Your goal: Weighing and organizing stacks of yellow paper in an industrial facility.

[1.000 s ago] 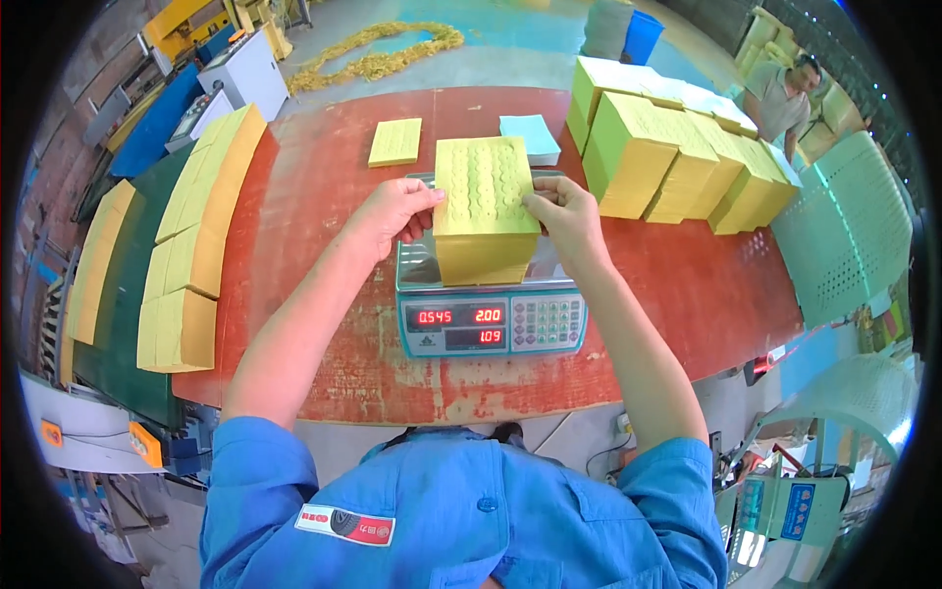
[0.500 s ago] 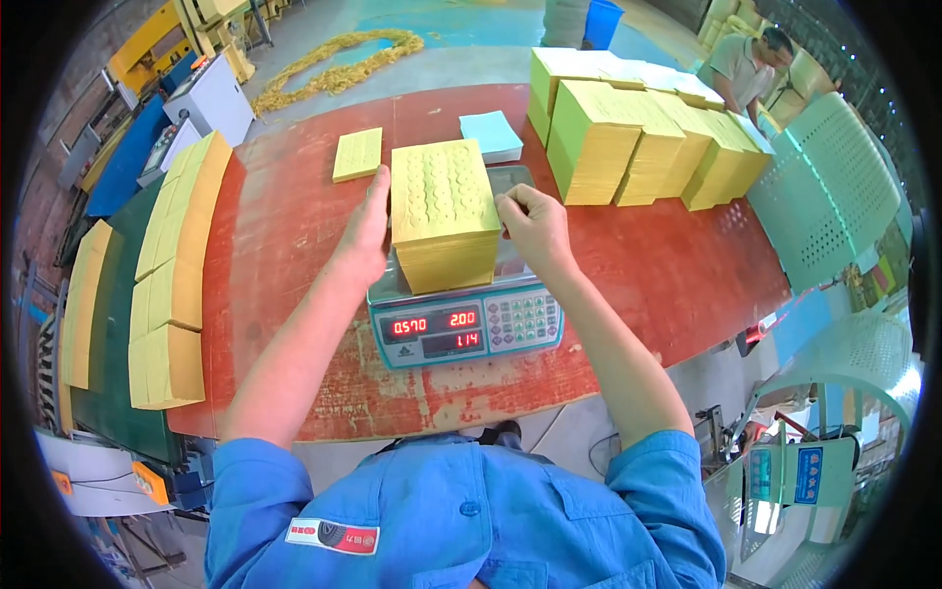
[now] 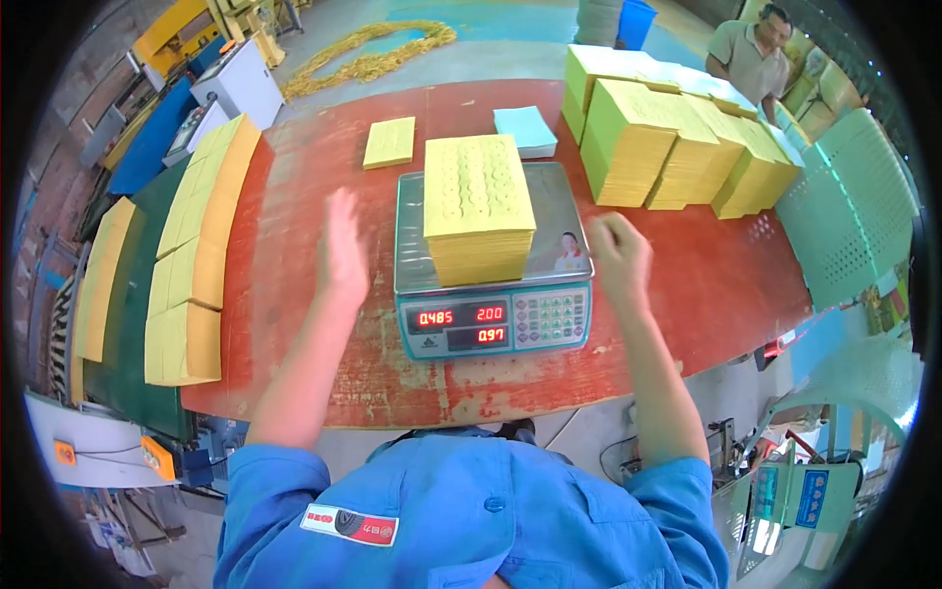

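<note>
A tall stack of yellow embossed paper sheets [image 3: 479, 201] stands upright on the metal plate of a digital weighing scale [image 3: 496, 324], whose red display is lit. To the left of the scale, my left hand [image 3: 343, 247] hangs apart from the stack, slightly blurred, its fingers stretched out and holding nothing. My right hand [image 3: 620, 257] is closed in a loose fist just beyond the scale's right edge; nothing shows in it. Behind the stack, a thin yellow pile [image 3: 390, 142] lies to the left and a small pale-blue pad [image 3: 525, 131] to the right.
The red tabletop [image 3: 294, 324] carries large yellow paper stacks [image 3: 628, 147] at the right rear. A person [image 3: 751, 54] stands behind them. More yellow stacks [image 3: 186, 265] line a green surface on the left. A perforated green panel [image 3: 849, 206] borders the right side.
Both hands have come off the stack, one to each side. The left fingers have straightened, while the right stays curled. The scale's reading has changed, and the whole view has shifted.
</note>
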Tool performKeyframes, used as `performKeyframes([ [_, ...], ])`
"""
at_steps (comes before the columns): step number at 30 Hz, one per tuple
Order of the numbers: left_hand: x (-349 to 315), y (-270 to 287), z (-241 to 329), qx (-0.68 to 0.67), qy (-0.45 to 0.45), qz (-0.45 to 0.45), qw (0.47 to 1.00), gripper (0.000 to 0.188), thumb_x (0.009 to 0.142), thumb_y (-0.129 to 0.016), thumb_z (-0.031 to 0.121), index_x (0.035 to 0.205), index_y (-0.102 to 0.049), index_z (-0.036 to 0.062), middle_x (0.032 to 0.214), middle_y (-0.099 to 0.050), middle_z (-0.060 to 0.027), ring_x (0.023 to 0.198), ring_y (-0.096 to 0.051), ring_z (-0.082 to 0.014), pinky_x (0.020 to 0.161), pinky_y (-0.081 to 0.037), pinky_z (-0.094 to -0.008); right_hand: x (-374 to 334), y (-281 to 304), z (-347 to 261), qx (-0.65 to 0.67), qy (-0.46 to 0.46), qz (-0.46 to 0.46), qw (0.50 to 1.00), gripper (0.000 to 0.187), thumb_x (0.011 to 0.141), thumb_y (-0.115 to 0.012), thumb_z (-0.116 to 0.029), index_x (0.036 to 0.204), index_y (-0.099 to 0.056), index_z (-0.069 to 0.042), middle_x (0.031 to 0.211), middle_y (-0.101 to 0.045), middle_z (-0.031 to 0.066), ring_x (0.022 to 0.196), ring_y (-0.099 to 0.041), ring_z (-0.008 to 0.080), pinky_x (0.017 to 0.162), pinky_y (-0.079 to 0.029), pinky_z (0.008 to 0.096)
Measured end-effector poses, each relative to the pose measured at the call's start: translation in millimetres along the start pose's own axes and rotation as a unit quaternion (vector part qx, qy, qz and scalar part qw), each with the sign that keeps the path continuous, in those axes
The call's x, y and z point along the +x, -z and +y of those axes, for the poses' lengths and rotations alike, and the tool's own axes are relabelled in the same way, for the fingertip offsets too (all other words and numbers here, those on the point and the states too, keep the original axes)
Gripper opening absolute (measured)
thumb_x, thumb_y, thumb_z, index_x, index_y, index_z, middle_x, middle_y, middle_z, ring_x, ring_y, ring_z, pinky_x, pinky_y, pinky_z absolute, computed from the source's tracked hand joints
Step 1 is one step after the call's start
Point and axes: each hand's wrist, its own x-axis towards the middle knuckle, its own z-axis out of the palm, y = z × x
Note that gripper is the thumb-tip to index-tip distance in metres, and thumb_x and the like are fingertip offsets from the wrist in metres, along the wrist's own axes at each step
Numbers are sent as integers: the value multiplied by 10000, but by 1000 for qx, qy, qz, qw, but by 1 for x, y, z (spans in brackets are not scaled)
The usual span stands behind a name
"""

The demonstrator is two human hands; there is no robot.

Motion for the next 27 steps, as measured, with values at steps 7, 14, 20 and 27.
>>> performKeyframes([
  [7, -108, 172, -39, 419, -111, 174, 884, 557, 1031, -481, 292, 1493, -336, 17, 1535, -344, -192, 1414, -349, -316, 1160, -278, -429, -62, 130, 109, -42, -110, 98, 988, 106, 927, -606, -65, 874, -654, 14, 693, -560, -3, 661, -503, 56, 615, -444, 238],
  [14, -184, 227, -79, 745, -115, 133, 644, 516, 974, -520, 228, 1432, -432, 8, 1479, -439, -198, 1373, -393, -363, 1141, -291, -457, -107, 167, 163, -366, 75, 95, 923, 193, 841, -594, -17, 1024, -651, -41, 1092, -649, 121, 1012, -603, 290, 871, -484, 387],
  [20, -188, 234, -82, 739, -149, 131, 644, 429, 976, -510, 251, 1332, -542, 14, 1446, -490, -169, 1336, -442, -354, 1120, -323, -455, -112, 165, 149, -393, 81, 34, 915, 231, 813, -609, -39, 1039, -652, -64, 1161, -646, 107, 1103, -570, 317, 950, -444, 440],
  [27, -182, 227, -84, 742, -145, 143, 638, 421, 984, -508, 287, 1335, -552, 59, 1447, -493, -154, 1324, -459, -335, 1108, -344, -433, -107, 168, 157, -383, 102, 32, 918, 214, 807, -626, -47, 1013, -668, -79, 1169, -651, 73, 1119, -561, 308, 951, -444, 435],
])
